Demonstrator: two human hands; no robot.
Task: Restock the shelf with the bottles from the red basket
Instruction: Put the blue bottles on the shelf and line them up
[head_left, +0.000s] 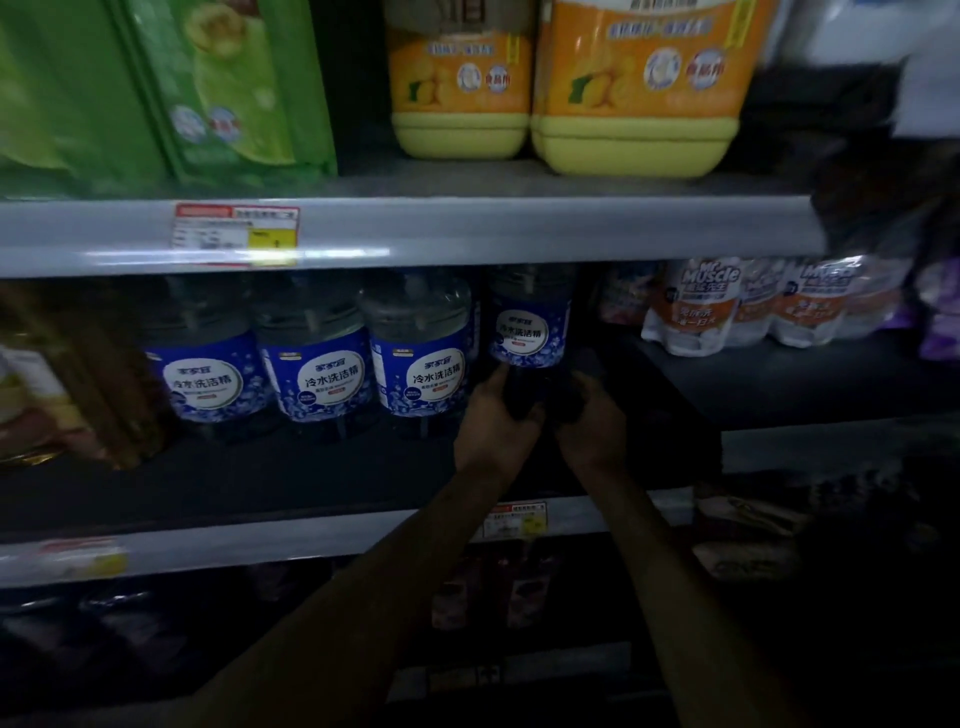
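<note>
Three clear bottles with blue labels stand in a row on the dark middle shelf. A fourth bottle of the same kind is just right of them, deeper on the shelf. My left hand and my right hand both grip its dark lower part from the front. Its base is hidden by my fingers and shadow. The red basket is out of view.
Orange and yellow jugs and green packs fill the upper shelf. White and orange refill pouches lie to the right on the middle shelf, a yellowish bottle at the far left. Dark products sit below.
</note>
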